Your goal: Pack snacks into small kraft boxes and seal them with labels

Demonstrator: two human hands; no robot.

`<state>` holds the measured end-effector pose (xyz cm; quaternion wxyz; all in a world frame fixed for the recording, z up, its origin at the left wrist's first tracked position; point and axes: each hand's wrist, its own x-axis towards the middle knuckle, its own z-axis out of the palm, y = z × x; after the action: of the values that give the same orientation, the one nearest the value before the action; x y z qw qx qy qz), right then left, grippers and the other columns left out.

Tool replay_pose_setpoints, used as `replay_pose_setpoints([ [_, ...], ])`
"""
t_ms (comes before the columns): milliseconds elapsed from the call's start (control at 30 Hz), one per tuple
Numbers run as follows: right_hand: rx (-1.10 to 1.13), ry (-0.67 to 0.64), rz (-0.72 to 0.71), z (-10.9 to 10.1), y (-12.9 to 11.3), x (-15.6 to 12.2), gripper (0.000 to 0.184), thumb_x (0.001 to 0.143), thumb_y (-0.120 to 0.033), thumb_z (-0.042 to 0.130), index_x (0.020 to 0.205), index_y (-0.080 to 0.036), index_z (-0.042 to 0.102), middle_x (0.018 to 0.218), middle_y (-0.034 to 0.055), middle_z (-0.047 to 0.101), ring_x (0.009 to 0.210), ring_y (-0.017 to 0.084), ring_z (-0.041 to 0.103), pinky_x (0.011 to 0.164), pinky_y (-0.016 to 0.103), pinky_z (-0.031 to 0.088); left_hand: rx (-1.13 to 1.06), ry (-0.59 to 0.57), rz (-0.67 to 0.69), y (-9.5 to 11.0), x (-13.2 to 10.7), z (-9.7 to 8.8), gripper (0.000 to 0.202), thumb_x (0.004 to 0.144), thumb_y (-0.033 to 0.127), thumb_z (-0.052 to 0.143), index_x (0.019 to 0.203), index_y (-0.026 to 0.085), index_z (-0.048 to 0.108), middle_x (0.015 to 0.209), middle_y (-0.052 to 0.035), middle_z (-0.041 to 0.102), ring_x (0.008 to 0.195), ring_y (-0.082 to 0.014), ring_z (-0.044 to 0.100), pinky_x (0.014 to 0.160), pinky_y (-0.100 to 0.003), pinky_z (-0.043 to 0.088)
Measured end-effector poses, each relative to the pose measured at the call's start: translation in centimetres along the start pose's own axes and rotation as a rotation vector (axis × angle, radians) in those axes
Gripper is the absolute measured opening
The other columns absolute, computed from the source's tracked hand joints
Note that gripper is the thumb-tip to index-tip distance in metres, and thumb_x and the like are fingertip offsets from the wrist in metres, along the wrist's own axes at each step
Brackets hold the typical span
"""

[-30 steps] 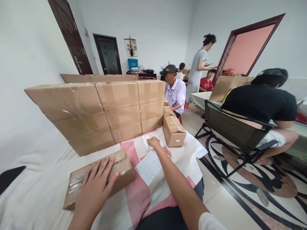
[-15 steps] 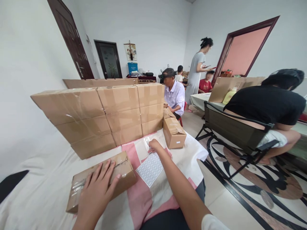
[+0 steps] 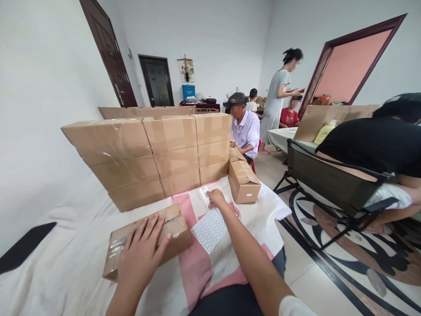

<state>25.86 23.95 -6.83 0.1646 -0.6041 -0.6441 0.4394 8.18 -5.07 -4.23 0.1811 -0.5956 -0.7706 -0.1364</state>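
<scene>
My left hand [image 3: 142,253] lies flat with fingers spread on top of a taped cardboard box [image 3: 176,228] that rests on the white and pink cloth in front of me. My right hand [image 3: 216,198] reaches forward past a sheet of small white stickers [image 3: 209,228], its fingers bent over a small white paper item [image 3: 204,195] at the sheet's far end. Whether it grips that item I cannot make out.
A wall of stacked cardboard boxes [image 3: 154,153] stands behind my hands, with one smaller box [image 3: 243,181] at its right end. A person in a black top sits in a folding chair [image 3: 332,184] to the right. Other people are at the back near a table [image 3: 279,136].
The view has shifted slightly, so everything sits a little further right. My right hand has stayed at the far end of the sticker sheet; the left hand has kept flat on the box.
</scene>
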Motion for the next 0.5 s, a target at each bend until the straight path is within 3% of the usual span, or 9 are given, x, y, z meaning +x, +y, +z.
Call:
replay_pose_setpoints([
  [233,-0.062,0.063,-0.043,0.2,0.2,-0.3,0.025,0.092,-0.033,0.059,0.075,-0.015,0.062,0.054,0.0056,0.067,0.039,0.016,0.062,0.047,0.022,0.042,0.003,0.033,0.016,-0.1,-0.2,0.3,0.064,0.100,0.053,0.027,0.146,0.020,0.057,0.155,-0.0031,0.051,0.143,-0.0306,0.044,0.115,-0.050,0.033],
  [500,-0.205,0.115,-0.056,-0.3,-0.6,-1.4,0.031,0.093,-0.038,0.058,0.076,-0.014,0.067,0.066,0.0139,0.073,0.063,0.023,0.074,0.060,0.025,0.049,-0.036,0.061,0.004,-0.2,-0.2,0.5,0.064,0.099,0.055,0.029,0.145,0.021,0.058,0.154,-0.0042,0.052,0.142,-0.0308,0.046,0.116,-0.049,0.033],
])
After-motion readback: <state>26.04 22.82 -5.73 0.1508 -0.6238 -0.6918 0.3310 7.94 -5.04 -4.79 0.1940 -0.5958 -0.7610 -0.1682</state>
